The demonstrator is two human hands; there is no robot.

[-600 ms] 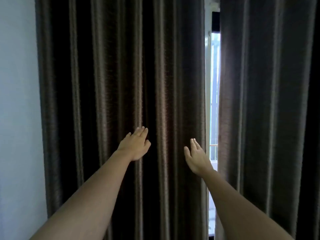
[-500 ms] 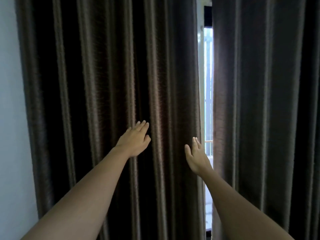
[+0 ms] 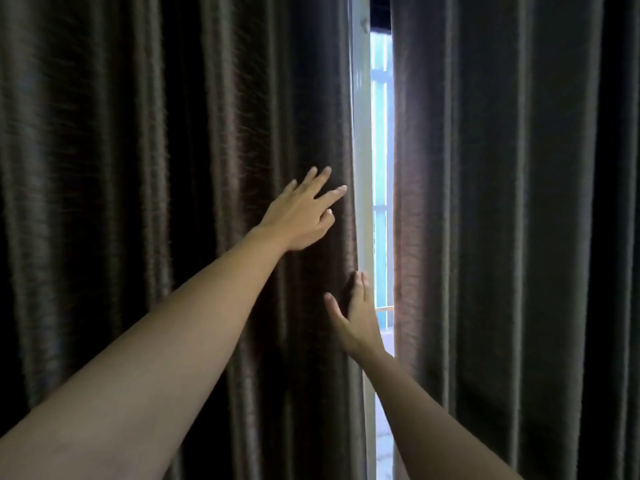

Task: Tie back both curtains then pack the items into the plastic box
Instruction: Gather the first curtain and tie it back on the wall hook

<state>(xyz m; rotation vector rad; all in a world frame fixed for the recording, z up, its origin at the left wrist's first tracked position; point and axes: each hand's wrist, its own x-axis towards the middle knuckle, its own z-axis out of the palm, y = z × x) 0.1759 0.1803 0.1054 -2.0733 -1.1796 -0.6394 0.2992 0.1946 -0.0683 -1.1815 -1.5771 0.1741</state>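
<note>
The left curtain point(image 3: 173, 168) hangs full length, dark and pleated, across the left of the view. The right curtain point(image 3: 502, 202) hangs likewise, and only a narrow bright strip of window point(image 3: 381, 168) is left between their inner edges. Neither is gathered or tied, and no tie-back or plastic box is to be seen.

The left hand point(image 3: 301, 216) is laid on the left curtain close to its inner edge, fingers spread and straight, nothing pinched. The right hand point(image 3: 360, 320) is held lower, at that same edge beside the white window frame point(image 3: 360, 133), fingers straight and together, thumb out. Whether cloth is touched there cannot be told.

The first step is judged to be in hand: the left curtain is being addressed. Next, its edge must be gripped and the folds swept leftward into a bundle.
</note>
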